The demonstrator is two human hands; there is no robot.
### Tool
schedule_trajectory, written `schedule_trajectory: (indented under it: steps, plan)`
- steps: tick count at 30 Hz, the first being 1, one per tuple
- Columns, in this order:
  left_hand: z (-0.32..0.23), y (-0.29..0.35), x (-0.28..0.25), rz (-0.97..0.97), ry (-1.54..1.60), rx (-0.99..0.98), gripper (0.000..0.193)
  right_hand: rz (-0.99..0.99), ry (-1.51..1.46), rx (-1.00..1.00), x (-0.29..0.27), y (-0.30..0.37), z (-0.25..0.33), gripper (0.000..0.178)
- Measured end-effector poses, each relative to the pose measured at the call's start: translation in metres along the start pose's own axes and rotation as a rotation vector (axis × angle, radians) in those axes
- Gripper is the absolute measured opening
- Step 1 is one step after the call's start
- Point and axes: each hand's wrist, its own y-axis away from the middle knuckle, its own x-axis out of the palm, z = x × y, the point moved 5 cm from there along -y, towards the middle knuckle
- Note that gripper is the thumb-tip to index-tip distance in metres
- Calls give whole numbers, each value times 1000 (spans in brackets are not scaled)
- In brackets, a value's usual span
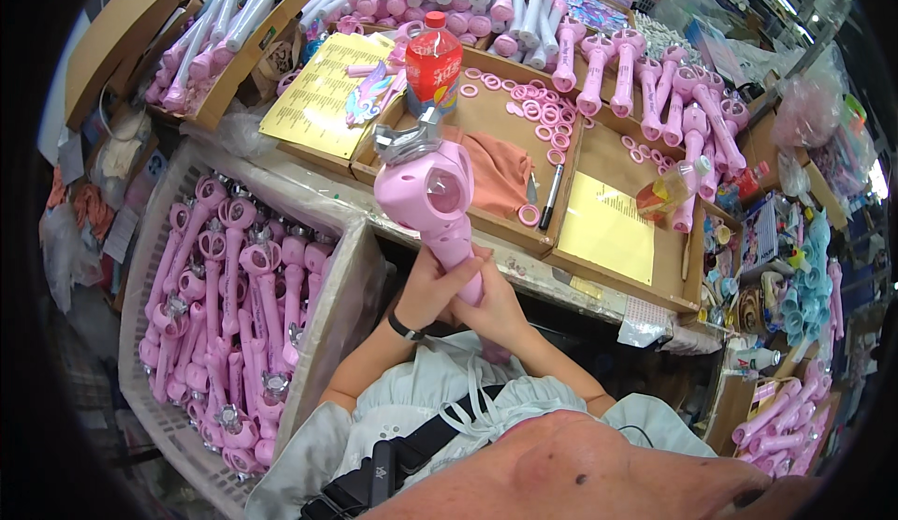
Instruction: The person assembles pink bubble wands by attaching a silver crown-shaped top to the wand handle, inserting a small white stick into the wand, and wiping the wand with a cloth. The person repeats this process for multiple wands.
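Note:
A pink toy wand (423,186) stands tilted in front of me, its bulky round head up, with a clear round window and a shiny grey piece on top. Around the lower handle my left hand (427,288) is closed, a black band on its wrist. My right hand (493,310) is closed on the same handle from the other side; some of its fingers are hidden. Behind the wand's head lies an orange cloth (491,169) in a cardboard tray (482,113), and a red-capped drink bottle (434,62) stands just beyond.
At left, a plastic crate (140,333) is packed with similar pink wands. Pink rings (552,113), a marker pen (552,195) and yellow sheets (603,230) lie in the trays. More pink handles (625,71) stand at the back right; white-and-pink tubes (510,1) are piled farther back.

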Motion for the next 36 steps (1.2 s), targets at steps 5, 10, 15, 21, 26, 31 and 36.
schedule_trajectory:
  steps: [5, 10, 15, 21, 26, 31, 36]
  plan:
    - [-8, -14, -18, -162, 275, -31, 30, 188, -21, 242, 19, 25, -19, 62]
    - [2, -20, -6, -194, 277, -107, 39, -39, 217, 217, 16, 39, -20, 58]
    - [12, -16, -3, -194, 314, -91, 38, -62, 278, 248, 12, 44, -23, 59]
    - [16, -12, -3, -93, 442, -47, 40, -120, 320, 151, 13, 49, -21, 50]
    - [-6, -30, -31, 56, 464, 205, 76, -102, 390, 54, 12, 53, -16, 51]
    - [8, -31, -45, -99, 661, 169, 85, -68, 438, 48, 13, 53, -16, 52]
    - [26, -14, -35, -129, 561, 17, 57, -70, 452, 49, 13, 51, -18, 49]
